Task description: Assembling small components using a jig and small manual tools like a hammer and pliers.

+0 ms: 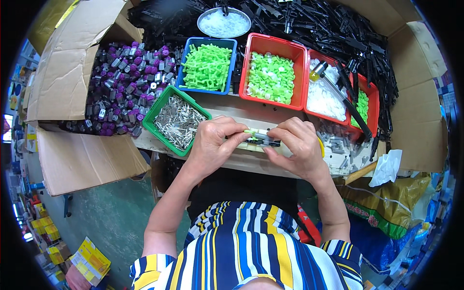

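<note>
Head view: a small black part with a green piece [258, 137] is pinched above the tabletop [227, 108] between left hand [212, 142] and right hand [295, 145], fingers closed on it; it could be dropped if the pinch slackens

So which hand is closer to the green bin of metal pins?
Left. The left hand sits just right of the green bin, almost at its rim. The right hand is farther right, beyond the small black and green part both hands hold.
</note>
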Tool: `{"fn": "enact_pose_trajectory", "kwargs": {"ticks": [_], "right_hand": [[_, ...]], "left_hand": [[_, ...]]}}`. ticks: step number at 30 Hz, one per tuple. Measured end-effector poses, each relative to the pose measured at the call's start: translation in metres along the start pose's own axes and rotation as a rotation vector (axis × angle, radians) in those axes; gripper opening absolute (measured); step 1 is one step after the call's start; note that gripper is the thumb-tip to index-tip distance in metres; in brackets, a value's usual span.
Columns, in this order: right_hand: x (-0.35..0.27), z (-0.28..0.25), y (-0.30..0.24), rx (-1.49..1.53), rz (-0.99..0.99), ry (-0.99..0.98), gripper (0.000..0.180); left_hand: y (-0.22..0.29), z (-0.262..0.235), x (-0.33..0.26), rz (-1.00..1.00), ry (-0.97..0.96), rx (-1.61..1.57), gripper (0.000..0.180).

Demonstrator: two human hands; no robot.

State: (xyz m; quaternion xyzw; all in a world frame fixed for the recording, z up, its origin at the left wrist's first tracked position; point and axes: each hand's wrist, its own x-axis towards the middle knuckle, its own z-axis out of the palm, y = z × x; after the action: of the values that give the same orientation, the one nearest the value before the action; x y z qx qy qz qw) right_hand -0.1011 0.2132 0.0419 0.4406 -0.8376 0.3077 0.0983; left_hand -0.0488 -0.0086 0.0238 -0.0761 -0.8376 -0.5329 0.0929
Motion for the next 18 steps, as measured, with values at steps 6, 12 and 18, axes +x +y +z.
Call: {"fn": "enact_pose_trajectory", "kwargs": {"ticks": [6, 12, 18], "right_hand": [[-0.002, -0.003, 0.005, 0.057, 0.034, -0.03, 0.026], [-0.004, -0.006, 0.006, 0.066, 0.044, -0.064, 0.025], [-0.012, -0.014, 0.012, 0.071, 0.082, -0.124, 0.025]], "left_hand": [[-0.002, 0.0, -0.001, 0.035, -0.007, 0.02, 0.011], [-0.005, 0.002, -0.001, 0.086, 0.001, 0.056, 0.011], [-0.003, 0.005, -0.003, 0.2, -0.024, 0.233, 0.027]]}}
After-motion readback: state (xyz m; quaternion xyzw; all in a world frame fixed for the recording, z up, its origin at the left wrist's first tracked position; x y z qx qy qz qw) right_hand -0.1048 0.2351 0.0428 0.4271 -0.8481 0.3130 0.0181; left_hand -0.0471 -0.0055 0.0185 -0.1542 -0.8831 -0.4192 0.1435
